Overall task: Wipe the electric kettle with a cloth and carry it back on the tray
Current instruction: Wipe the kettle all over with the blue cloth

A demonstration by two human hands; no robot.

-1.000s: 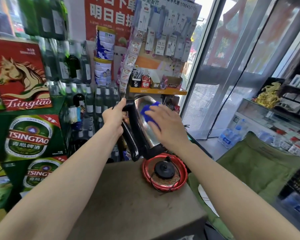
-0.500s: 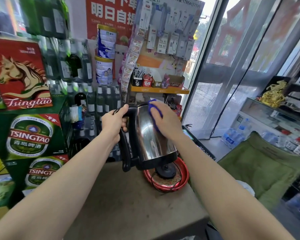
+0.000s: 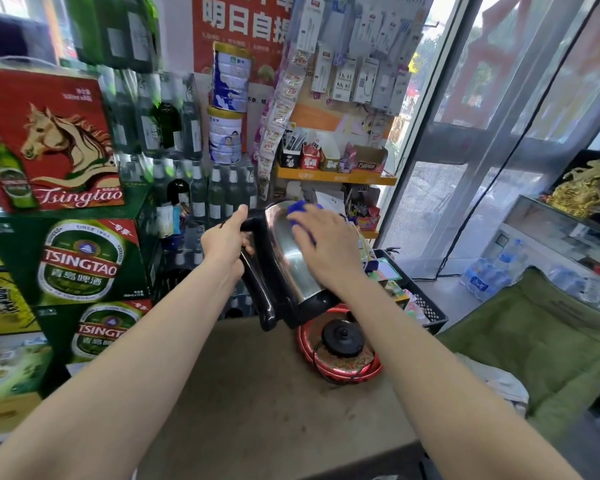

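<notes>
Yr L grip clenches black handle of shiny steel kettle; R grip, fingers flat, presses blue cloth (fuzzy, maybe). Kettle tilts more than earlier.

The kettle is shiny silver and black. The cloth is bright blue. The tray is red, the round base on it black. The worktop is dull brown. The beer cartons are green with red and white labels.
</notes>
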